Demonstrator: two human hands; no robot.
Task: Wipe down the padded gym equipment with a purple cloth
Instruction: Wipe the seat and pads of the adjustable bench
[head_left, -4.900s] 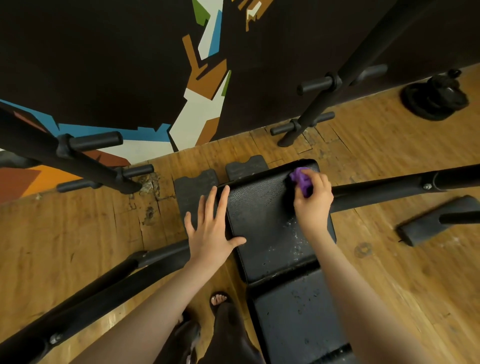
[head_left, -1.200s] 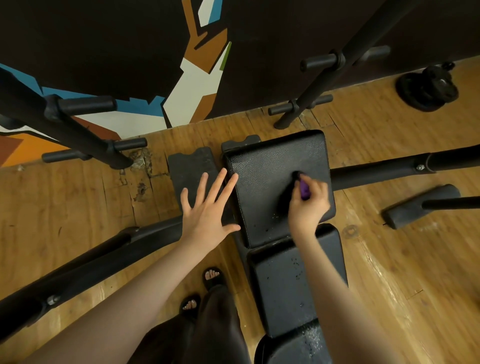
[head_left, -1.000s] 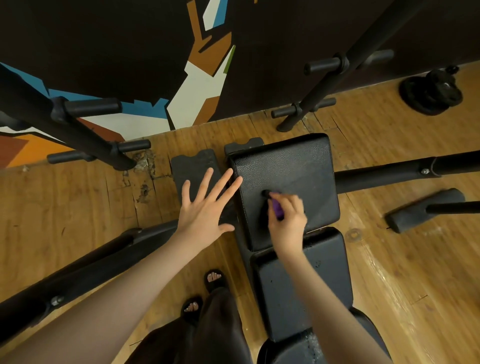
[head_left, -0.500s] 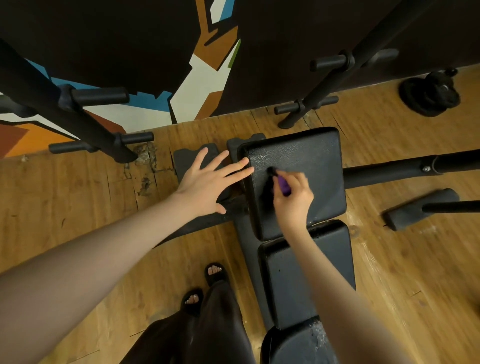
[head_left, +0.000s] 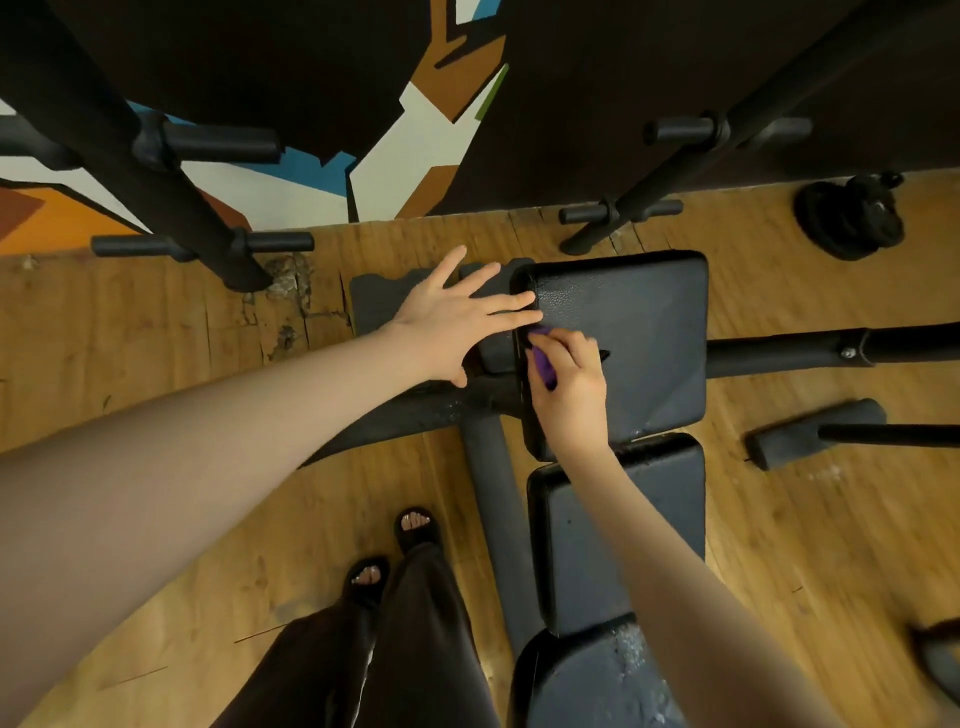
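— Where's the cloth (head_left: 544, 368)?
— Balled small in the right hand (head_left: 569, 387), fingers curled round it, pressed on the left edge of the top pad (head_left: 639, 332). Only a purple sliver shows.
— And the pad?
— Black, pebbled, square with rounded corners; a second pad (head_left: 587, 540) sits just below.
— The left hand (head_left: 457, 317)?
— Fingers straight and spread, tips resting on the pad's left edge, just above the cloth.

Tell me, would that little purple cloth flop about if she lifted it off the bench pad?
Probably floppy: the purple cloth is bunched small inside the right hand, as a stiff thing could not be. It looks light, since curled fingers alone hold it. It is unlikely to roll or slide, pressed against the textured bench pad.
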